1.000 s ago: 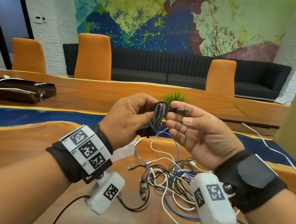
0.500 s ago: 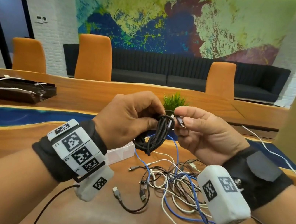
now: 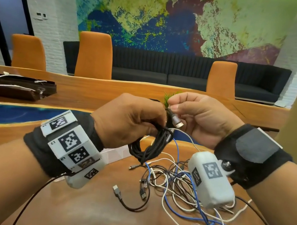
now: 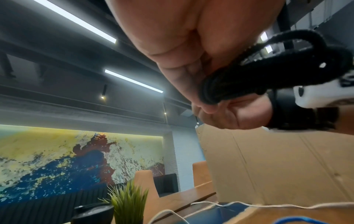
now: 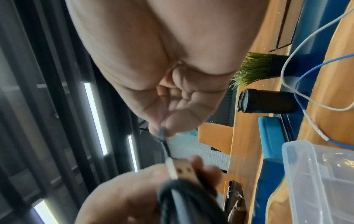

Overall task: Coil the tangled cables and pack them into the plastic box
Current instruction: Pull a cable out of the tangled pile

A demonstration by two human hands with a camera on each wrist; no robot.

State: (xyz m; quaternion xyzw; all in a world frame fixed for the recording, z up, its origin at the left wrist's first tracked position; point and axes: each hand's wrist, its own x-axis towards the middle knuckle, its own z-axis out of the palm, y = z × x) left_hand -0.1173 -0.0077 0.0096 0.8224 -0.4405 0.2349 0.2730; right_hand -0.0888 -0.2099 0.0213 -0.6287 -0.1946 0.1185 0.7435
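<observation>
My left hand (image 3: 128, 122) is fisted round a black braided cable (image 3: 150, 147), wound into a loose bundle of several loops that hangs below my fingers; in the left wrist view the coil (image 4: 268, 72) looks matte and woven. My right hand (image 3: 197, 120) pinches the same cable just behind its plug (image 3: 176, 119), thumb and forefinger closed on the cord, other fingers curled. The plug has a grey metal sleeve and a flat USB end, tilted down toward the coil.

Everything else I place off that black coil. Directly below it and nearer me, the tangled pile (image 3: 180, 187) lies on the wooden table (image 3: 88, 215): thin white, blue and black cords, smooth round jackets, crossing each other, with small plugs sticking out at the near side. Just beside the coil, behind my left wrist, is the plastic box (image 5: 321, 174), clear with rounded corners, mostly hidden in the head view. Beyond the coil, a small grassy plant (image 5: 252, 68) in a dark pot. Farther back, orange chairs (image 3: 94, 55), a dark ribbed sofa (image 3: 170, 69), and a big splotchy mural (image 3: 178, 16).
</observation>
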